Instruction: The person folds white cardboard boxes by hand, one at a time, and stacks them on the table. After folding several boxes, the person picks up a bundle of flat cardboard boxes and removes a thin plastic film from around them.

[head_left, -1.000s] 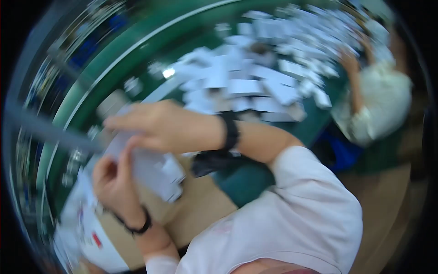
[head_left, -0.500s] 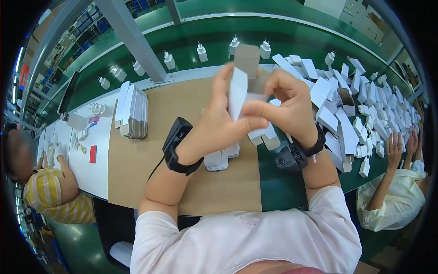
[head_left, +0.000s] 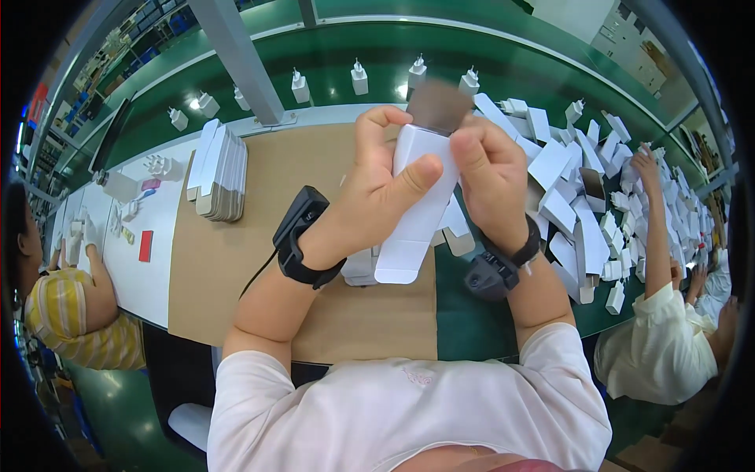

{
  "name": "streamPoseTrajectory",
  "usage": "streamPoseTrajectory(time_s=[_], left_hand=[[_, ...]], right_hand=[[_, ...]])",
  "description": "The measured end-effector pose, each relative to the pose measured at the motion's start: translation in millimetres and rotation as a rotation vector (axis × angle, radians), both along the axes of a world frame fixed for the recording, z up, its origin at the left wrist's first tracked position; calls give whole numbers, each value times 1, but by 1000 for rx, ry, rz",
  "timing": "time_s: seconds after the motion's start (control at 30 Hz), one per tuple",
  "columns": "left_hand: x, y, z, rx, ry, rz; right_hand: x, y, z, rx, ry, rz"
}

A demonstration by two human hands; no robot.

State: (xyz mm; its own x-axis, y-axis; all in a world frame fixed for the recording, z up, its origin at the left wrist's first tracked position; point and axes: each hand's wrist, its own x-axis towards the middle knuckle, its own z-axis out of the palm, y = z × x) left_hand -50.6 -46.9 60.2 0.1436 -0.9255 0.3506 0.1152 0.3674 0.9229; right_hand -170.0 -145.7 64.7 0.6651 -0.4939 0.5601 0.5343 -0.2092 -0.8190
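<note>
A small white carton (head_left: 421,193) is held over the table between my two hands. Its far flap (head_left: 440,108) stands up, showing a grey-brown inner face, slightly blurred. At the near end a white flap hangs out toward me. My left hand (head_left: 381,181) grips the carton's left side, thumb lying across the top face. On the other side my right hand (head_left: 491,169) pinches the far right corner by the flap, with its fingers curled. Below the carton, partly hidden by it, flat folded cartons (head_left: 362,267) lie on brown paper (head_left: 267,267).
A stack of flat cartons (head_left: 216,173) sits at the left. On the right spreads a heap of white boxes (head_left: 566,204) mixed with white plug adapters (head_left: 616,297). Several adapters (head_left: 359,79) line the far side. Co-workers sit at both sides; a person's arm (head_left: 655,220) reaches into the heap.
The carton has turned in my hands, so its long white face now shows and its near flap points toward me. The right co-worker's arm has stretched out over the heap.
</note>
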Motion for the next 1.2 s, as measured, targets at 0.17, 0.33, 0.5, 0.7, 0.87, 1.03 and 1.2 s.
streamPoseTrajectory(time_s=[0.17, 0.33, 0.5, 0.7, 0.87, 1.03, 1.2], left_hand=[[3, 1, -4, -95, -36, 3], [21, 6, -5, -76, -254, 14], [21, 9, -2, -38, -336, -1], [23, 10, 0, 5, -416, 34], [21, 13, 5, 21, -429, 87], [25, 9, 3, 60, -313, 65], [45, 14, -8, 192, -766, 407]], right_hand=[[2, 14, -1, -201, -221, -212], [-10, -7, 8, -383, 10, -66], [-14, -12, 14, -198, 151, -19], [-12, -11, 14, -142, 178, -50], [-12, -9, 15, -87, 266, -15], [-4, -3, 3, -193, 139, -21], [-26, -23, 22, -223, 290, -278]])
